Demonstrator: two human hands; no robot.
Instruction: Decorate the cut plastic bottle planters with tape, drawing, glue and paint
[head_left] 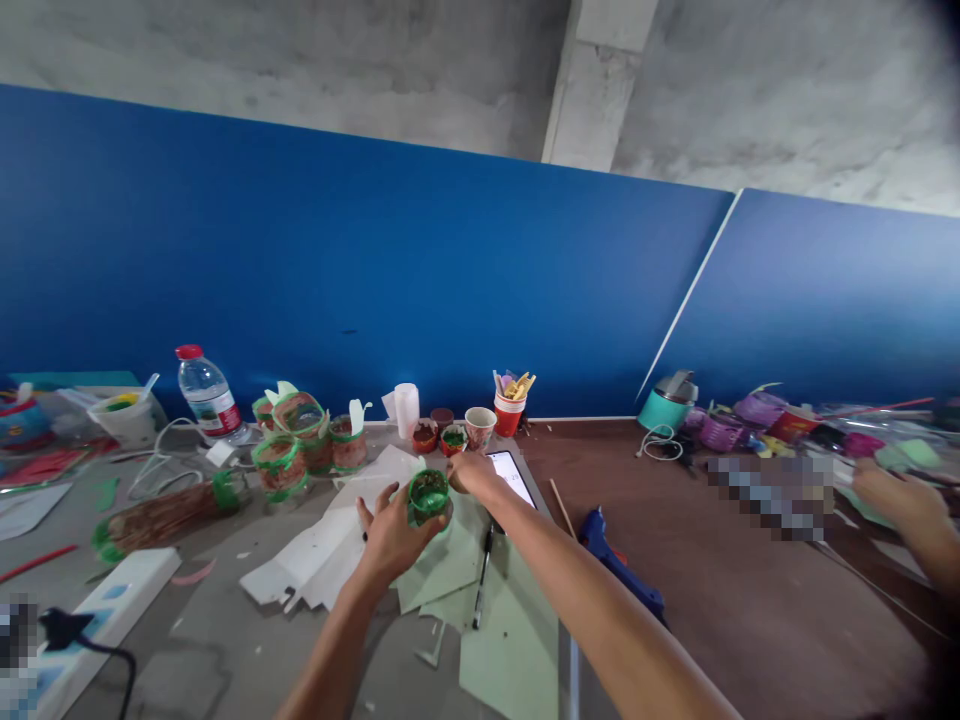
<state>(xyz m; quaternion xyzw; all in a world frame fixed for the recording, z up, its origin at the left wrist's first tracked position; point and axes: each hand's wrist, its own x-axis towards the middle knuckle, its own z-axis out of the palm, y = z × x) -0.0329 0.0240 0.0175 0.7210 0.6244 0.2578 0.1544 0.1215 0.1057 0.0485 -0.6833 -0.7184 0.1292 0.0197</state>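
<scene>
My left hand grips a small clear cup with a green rim and green inside, tilted so its mouth faces me. Some of its fingers are stretched out to the left. Just beyond it, my right hand is closed, fingers pointing down beside a small paint pot holding green. What those fingers pinch, if anything, is hidden. A second small pot with reddish-brown contents stands left of the green one. Behind the right hand is a patterned paper cup. White paper lies under the left hand.
A phone, a black pen and a blue glue gun lie around my right arm. Green-rimmed jars, a water bottle and a power strip are at left. Another person's hand is at far right.
</scene>
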